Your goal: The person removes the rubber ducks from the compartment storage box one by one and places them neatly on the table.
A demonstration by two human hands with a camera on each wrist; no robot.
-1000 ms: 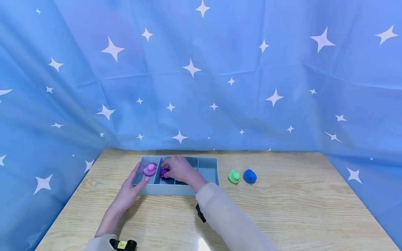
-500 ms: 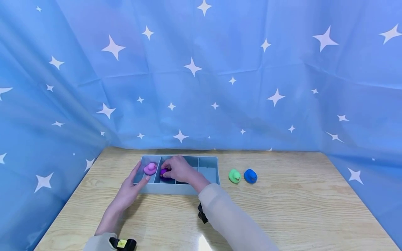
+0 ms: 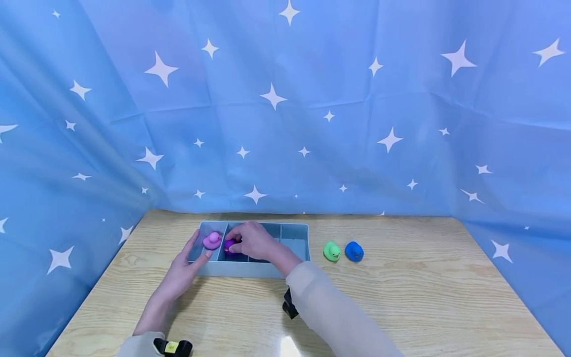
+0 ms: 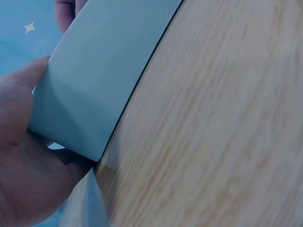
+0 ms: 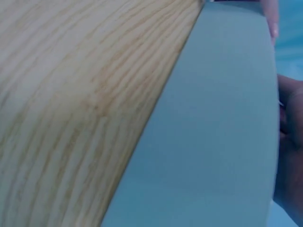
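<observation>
A grey-blue divided box (image 3: 250, 270) stands near the back of the wooden table in the head view. My left hand (image 3: 180, 272) grips its left end, with the thumb at the front rim and the fingers along the side wall. From above, my right hand (image 3: 255, 243) reaches into the second compartment from the left. Its thumb and fingers pinch a purple rubber duck (image 3: 230, 246), partly covered by the hand. A pink rubber duck (image 3: 212, 241) sits in the leftmost compartment. In the right wrist view, the box's front wall (image 5: 203, 123) hides most of the right hand (image 5: 291, 137).
Right of the box, a green rubber duck (image 3: 332, 251) and a blue rubber duck (image 3: 354, 251) stand side by side on the table (image 3: 424, 287). A blue curtain with white stars (image 3: 312, 99) hangs behind and at both sides of the table.
The right hand and the purple duck have shifted slightly left inside the compartment, and more of the duck shows. My left hand keeps its place on the box.
</observation>
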